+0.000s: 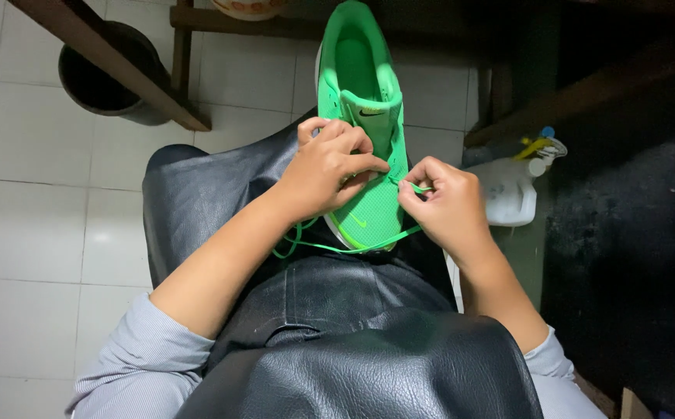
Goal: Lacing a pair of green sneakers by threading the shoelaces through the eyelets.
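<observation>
bright green mesh shoe (365, 116) at upper centre of the frame; my left hand (323, 167) grips it, my right hand (448, 203) pinches its green lace (337, 248).

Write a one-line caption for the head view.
Left hand steadies a green shoe on the lap while right hand pinches its green lace.

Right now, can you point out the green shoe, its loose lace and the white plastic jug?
green shoe (357, 74), head view, on the inside of the heel.
loose lace (330, 248), head view, on the strand under the toe.
white plastic jug (512, 198), head view, on its side wall.
</observation>
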